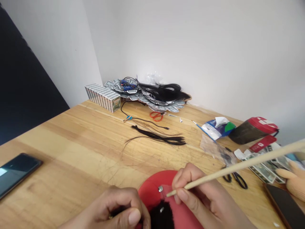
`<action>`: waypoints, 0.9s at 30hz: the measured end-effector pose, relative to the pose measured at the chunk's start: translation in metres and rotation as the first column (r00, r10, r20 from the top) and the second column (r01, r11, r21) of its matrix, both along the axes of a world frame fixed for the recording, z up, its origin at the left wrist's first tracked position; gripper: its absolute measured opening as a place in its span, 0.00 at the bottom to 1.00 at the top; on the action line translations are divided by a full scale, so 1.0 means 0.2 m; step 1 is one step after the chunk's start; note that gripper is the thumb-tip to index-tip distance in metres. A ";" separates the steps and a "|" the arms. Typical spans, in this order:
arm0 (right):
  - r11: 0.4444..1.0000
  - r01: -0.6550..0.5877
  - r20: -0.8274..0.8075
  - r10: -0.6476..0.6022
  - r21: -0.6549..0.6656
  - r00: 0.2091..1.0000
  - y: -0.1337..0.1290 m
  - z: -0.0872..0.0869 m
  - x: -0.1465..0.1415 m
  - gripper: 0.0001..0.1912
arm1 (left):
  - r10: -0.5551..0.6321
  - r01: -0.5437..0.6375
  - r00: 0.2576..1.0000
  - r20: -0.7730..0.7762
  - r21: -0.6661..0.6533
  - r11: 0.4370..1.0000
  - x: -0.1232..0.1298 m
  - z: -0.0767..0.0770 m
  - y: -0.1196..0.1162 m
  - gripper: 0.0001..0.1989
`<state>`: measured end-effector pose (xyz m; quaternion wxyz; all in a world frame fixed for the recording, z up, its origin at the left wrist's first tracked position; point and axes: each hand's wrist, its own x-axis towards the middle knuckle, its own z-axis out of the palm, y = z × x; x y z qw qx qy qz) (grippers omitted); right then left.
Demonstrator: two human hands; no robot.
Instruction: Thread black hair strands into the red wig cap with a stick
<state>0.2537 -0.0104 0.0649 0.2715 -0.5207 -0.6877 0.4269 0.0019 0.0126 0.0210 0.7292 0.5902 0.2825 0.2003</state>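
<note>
A red rounded form (152, 187) lies at the bottom middle of the view, cut off by the frame edge. A black hair tuft (162, 218) sits on it, and a small metal stud (160, 189) shows near its top. My right hand (193, 194) grips a long thin wooden stick (233, 168), whose tip is close to the stud. My left hand (119, 206) is curled at the form's left side, pinching what looks like dark hair. Its fingers hide most of that hair.
Black hair strands (157, 138) lie on the wooden table (71, 143). Black scissors (234, 179) are right of my hand, and orange scissors (156, 116) lie farther back. A phone (16, 173) is at left. A peach hand-shaped form (290, 181) is at far right, near printed cards.
</note>
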 end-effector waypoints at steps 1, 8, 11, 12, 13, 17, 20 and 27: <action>1.000 0.000 -0.022 0.000 0.005 1.000 0.00 0.00 0.00 0.15 | 0.014 -0.014 1.000 0.025 -0.019 1.000 0.00 0.00 0.00 0.26; 0.995 0.019 -0.262 -0.045 -0.099 0.964 0.00 0.04 -0.02 0.15 | 0.238 -0.206 0.964 0.123 -0.229 0.951 -0.03 0.04 0.05 0.23; 0.994 0.047 -0.278 -0.074 -0.103 0.958 0.00 0.04 -0.03 0.13 | 0.315 -0.280 0.942 0.116 -0.246 0.928 -0.04 0.06 0.06 0.23; 0.994 0.050 -0.276 -0.076 -0.100 0.958 0.00 0.04 -0.03 0.13 | 0.343 -0.307 0.932 0.117 -0.249 0.919 -0.04 0.07 0.06 0.22; 0.994 0.054 -0.272 -0.078 -0.094 0.959 0.00 0.04 -0.03 0.12 | 0.370 -0.331 0.921 0.125 -0.253 0.909 -0.04 0.07 0.07 0.21; 0.996 0.053 -0.215 -0.067 -0.068 0.974 0.00 0.04 -0.04 0.11 | 0.385 -0.334 0.899 0.208 -0.241 0.911 -0.04 0.05 0.07 0.20; 0.998 0.051 -0.169 -0.054 -0.020 0.984 0.01 0.04 -0.04 0.11 | 0.377 -0.332 0.902 0.211 -0.221 0.917 -0.04 0.04 0.08 0.20; 1.000 0.017 -0.164 -0.014 0.017 0.986 0.00 0.01 -0.04 0.09 | 0.383 -0.354 0.914 0.134 -0.197 0.914 -0.04 0.07 0.07 0.22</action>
